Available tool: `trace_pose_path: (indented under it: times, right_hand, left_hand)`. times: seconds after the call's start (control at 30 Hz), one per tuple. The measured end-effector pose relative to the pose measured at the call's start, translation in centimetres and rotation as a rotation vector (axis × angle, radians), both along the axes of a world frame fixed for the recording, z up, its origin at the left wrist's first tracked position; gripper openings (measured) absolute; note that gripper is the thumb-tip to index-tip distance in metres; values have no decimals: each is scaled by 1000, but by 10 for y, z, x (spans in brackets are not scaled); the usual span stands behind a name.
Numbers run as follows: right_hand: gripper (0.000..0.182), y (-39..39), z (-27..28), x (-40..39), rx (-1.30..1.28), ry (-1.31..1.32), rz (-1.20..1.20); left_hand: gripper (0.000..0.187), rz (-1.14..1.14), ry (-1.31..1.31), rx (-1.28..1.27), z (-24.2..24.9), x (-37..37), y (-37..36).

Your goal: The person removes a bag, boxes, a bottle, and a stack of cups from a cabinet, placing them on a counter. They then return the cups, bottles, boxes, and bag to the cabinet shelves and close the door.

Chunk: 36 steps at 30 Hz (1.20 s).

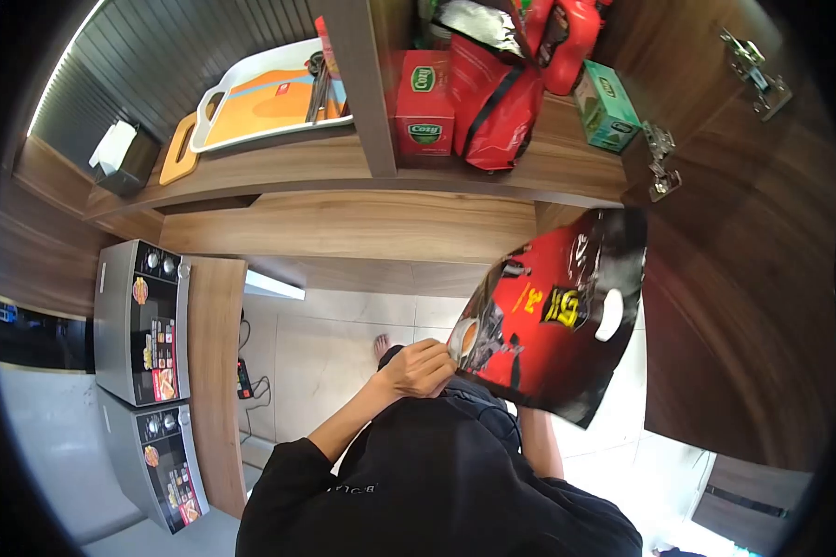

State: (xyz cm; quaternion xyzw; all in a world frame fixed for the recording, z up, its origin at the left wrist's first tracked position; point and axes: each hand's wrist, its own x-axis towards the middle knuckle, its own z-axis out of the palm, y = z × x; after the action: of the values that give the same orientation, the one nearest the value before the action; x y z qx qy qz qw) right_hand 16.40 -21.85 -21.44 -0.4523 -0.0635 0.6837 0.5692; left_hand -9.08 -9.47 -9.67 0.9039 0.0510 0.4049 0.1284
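A large red and black bag [529, 320] with a white handle hole hangs in front of my body, tilted to the right. My left hand [420, 369] grips the bag's lower left corner, its fingers closed. Behind the bag my right forearm [541, 441] shows, but the hand itself is hidden. On the shelf above stand a red bag [497, 107] with a black strip, red boxes [424, 111] and a green box [607, 107].
An open cabinet door [743, 278] with metal hinges is at the right. A white tray [212, 119] and an orange board [178, 153] lie on the left shelf [251, 167]. Two toaster ovens [144, 320] stand at the left. A cable and power strip [243, 379] are on the floor.
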Motion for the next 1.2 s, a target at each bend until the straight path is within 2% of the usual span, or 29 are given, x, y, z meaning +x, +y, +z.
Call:
trace_pose_path:
  times: [0.13, 0.23, 0.37, 0.43, 0.47, 0.53, 0.6, 0.63, 0.7, 0.73, 0.77, 0.8, 0.83, 0.87, 0.93, 0.97, 1.03, 1.07, 1.13, 1.2]
  right_hand:
    - [59, -2, -36, -11, -69, 132, 44]
    - [62, 30, -62, -22, -71, 219, 6]
    - [65, 113, -113, -51, -12, 348, -203]
    - [67, 158, -126, -70, 16, 405, -334]
    - [68, 178, -126, -75, 99, 436, -332]
    - [73, 218, -75, -88, 361, 491, -220]
    - [77, 257, -97, -89, 422, 438, -240]
    - [79, 273, -107, -91, 319, 355, -315]
    - [74, 303, -121, -95, 278, 282, -338]
    - [70, 318, -132, -98, 276, 207, -369]
    - [61, 337, -167, -97, 160, 194, -425]
    - [53, 343, -162, -108, 82, -7, -475]
    - [50, 342, -154, -112, 23, -185, -345]
    - [47, 341, -146, -113, -41, -359, -217]
    - [44, 322, -133, -117, 42, -538, -205]
    - [43, 313, -128, -119, 76, -630, -192]
    - [39, 279, -81, -110, 203, -666, -192]
    - [37, 260, -51, -103, 270, -687, -185]
    - [27, 227, 0, -91, 277, -820, -357]
    - [27, 203, 57, -73, 197, -1132, -492]
  left_hand:
    - [16, 43, 236, -18, -47, -23, -16]
    - [14, 109, 317, -99, -62, -31, -6]
    - [18, 258, 508, -375, -118, -49, 32]
    - [18, 321, 571, -357, -138, -54, 62]
    - [18, 347, 606, -350, -145, -57, 76]
    - [20, 412, 613, -360, -147, -59, 112]
    - [20, 463, 583, -332, -158, -59, 154]
    - [20, 472, 526, -344, -166, -60, 175]
    - [20, 484, 416, -366, -179, -64, 215]
    - [21, 516, 415, -482, -178, -63, 228]
    - [21, 542, 415, -598, -177, -61, 241]
    - [22, 563, 420, -714, -179, -59, 251]
    - [25, 570, 454, -741, -190, -61, 261]
    - [25, 595, 403, -898, -201, -63, 267]
    - [25, 641, 306, -1219, -214, -65, 273]
    - [24, 621, 185, -1302, -223, -64, 278]
    - [23, 594, -68, -1480, -256, -65, 281]
    - [22, 677, -55, -1292, -264, -67, 273]
    - [24, 826, -50, -911, -275, -59, 254]
    - [20, 696, -60, -903, -188, -38, 209]
